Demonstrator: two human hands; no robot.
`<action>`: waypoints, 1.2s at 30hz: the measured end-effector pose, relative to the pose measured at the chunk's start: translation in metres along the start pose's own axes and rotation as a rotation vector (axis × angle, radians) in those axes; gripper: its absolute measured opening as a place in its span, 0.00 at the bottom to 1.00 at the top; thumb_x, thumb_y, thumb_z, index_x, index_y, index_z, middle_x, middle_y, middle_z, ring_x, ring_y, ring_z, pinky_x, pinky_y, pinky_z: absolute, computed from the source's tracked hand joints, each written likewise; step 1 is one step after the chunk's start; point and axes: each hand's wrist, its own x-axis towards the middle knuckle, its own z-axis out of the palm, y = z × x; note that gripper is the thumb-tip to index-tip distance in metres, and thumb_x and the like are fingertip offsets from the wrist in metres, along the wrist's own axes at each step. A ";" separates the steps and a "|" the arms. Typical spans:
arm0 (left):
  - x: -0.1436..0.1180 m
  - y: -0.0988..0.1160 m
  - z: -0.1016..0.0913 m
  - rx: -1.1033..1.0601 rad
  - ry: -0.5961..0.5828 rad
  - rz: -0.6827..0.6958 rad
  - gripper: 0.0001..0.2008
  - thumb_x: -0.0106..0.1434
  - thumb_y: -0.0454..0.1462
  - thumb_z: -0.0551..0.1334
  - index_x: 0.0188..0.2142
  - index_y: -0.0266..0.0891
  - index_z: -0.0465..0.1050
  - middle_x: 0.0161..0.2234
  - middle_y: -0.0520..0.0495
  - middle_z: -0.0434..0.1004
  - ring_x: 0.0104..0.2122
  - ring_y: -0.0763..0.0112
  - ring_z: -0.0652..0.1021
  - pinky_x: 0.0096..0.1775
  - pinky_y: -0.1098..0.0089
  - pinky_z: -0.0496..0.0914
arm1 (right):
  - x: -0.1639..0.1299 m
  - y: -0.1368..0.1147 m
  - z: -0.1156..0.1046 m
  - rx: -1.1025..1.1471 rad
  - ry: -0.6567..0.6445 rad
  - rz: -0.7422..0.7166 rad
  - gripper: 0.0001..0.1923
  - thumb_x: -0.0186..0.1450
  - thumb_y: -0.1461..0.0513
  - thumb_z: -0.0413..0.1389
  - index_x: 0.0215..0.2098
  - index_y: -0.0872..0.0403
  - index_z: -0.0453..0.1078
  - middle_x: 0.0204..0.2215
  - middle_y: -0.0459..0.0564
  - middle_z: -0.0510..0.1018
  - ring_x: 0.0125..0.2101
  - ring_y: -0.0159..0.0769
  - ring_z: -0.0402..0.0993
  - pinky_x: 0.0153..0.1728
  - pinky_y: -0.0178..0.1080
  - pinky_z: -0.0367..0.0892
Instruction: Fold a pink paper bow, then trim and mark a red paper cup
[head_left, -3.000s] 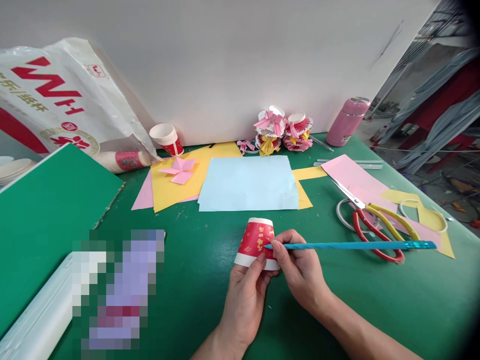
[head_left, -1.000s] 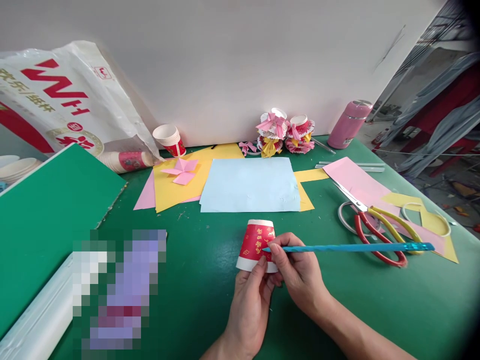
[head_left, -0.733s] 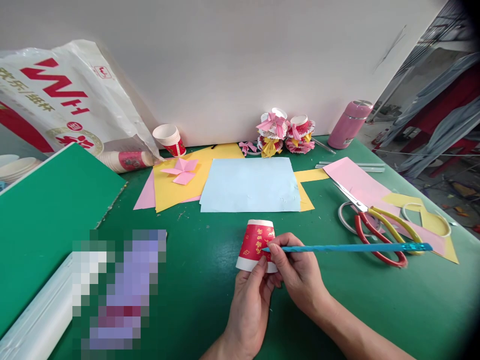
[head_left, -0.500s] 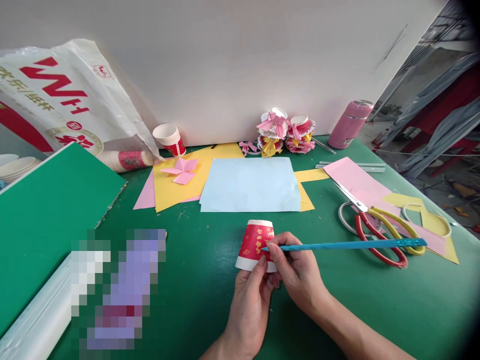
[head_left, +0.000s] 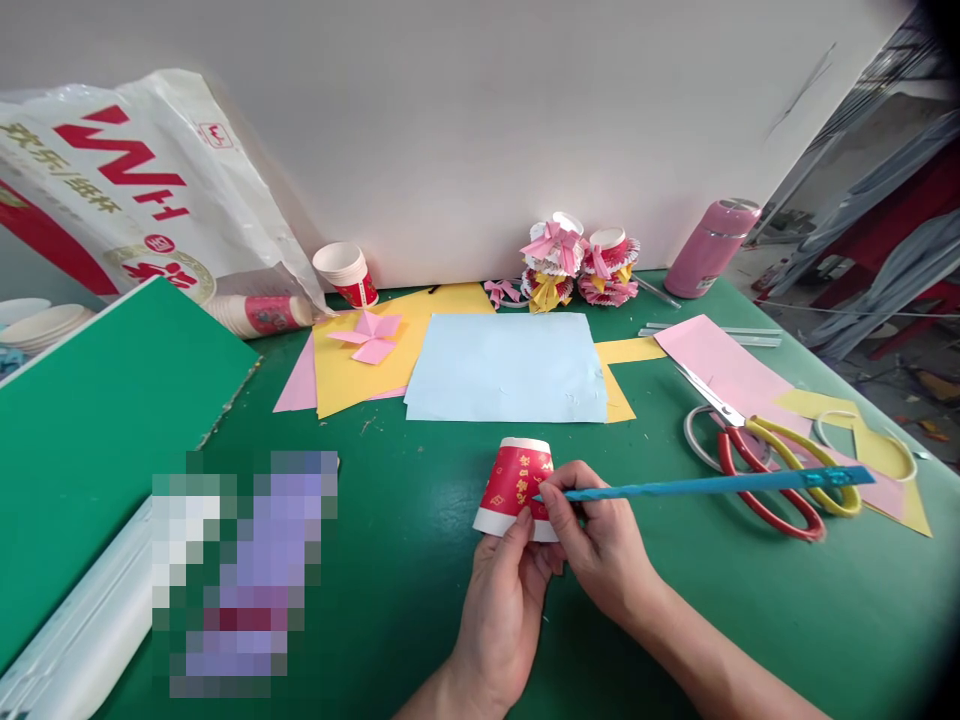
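A red paper cup with gold lettering and white bands point(head_left: 511, 480) is gripped near its lower edge by my left hand point(head_left: 504, 610), thumb on the front. My right hand point(head_left: 600, 545) pinches a blue pencil point(head_left: 675, 489) close to its tip, and the tip rests at the cup's printed side. The pencil lies almost level, its far end over the red and yellow scissors point(head_left: 780, 470) on the right. Beyond the cup lies a light blue sheet of paper point(head_left: 510, 365). The fingers behind the cup are partly hidden.
Yellow paper point(head_left: 420, 345) holds a pink paper pinwheel shape point(head_left: 371, 337). Stacked cups point(head_left: 345, 273) stand by a plastic bag point(head_left: 150, 180). At the back are decorated cups point(head_left: 555, 260) and a pink bottle point(head_left: 712, 248). A green board point(head_left: 112, 400) and a blurred purple item point(head_left: 262, 560) lie left.
The whole view has shifted slightly, so the background sits a little further right. The pencil's far end is tilted up a bit more; both hands keep their hold.
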 end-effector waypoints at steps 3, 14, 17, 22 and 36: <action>0.000 0.000 -0.002 0.004 0.010 -0.012 0.10 0.60 0.36 0.59 0.38 0.33 0.75 0.29 0.45 0.75 0.27 0.73 0.72 0.31 0.72 0.68 | 0.000 0.001 -0.002 0.187 0.034 0.045 0.09 0.67 0.57 0.48 0.31 0.52 0.60 0.16 0.38 0.63 0.14 0.26 0.61 0.14 0.30 0.57; -0.001 -0.002 -0.004 -0.013 -0.015 0.001 0.08 0.61 0.36 0.59 0.35 0.33 0.75 0.28 0.45 0.73 0.30 0.71 0.72 0.31 0.71 0.66 | -0.002 -0.004 -0.004 0.266 -0.027 0.044 0.08 0.65 0.58 0.52 0.31 0.53 0.62 0.18 0.40 0.64 0.15 0.26 0.63 0.15 0.31 0.62; -0.001 -0.003 -0.004 -0.025 -0.013 0.008 0.08 0.61 0.36 0.59 0.35 0.33 0.75 0.28 0.46 0.72 0.30 0.71 0.71 0.32 0.70 0.66 | -0.001 -0.001 -0.002 0.245 -0.002 0.046 0.08 0.65 0.57 0.53 0.30 0.52 0.62 0.17 0.39 0.65 0.14 0.26 0.63 0.14 0.30 0.61; -0.001 -0.002 -0.003 -0.036 -0.013 0.006 0.07 0.61 0.36 0.59 0.34 0.33 0.74 0.27 0.47 0.71 0.28 0.74 0.70 0.30 0.72 0.64 | 0.000 0.000 0.001 0.199 0.016 0.042 0.09 0.64 0.57 0.53 0.29 0.52 0.61 0.16 0.38 0.64 0.13 0.25 0.62 0.13 0.29 0.60; -0.003 -0.001 -0.001 -0.060 -0.035 0.010 0.09 0.60 0.38 0.60 0.36 0.35 0.76 0.29 0.47 0.74 0.27 0.76 0.70 0.30 0.74 0.65 | 0.000 -0.001 0.001 0.005 0.005 0.016 0.09 0.65 0.57 0.51 0.29 0.52 0.61 0.14 0.39 0.63 0.13 0.27 0.62 0.14 0.31 0.60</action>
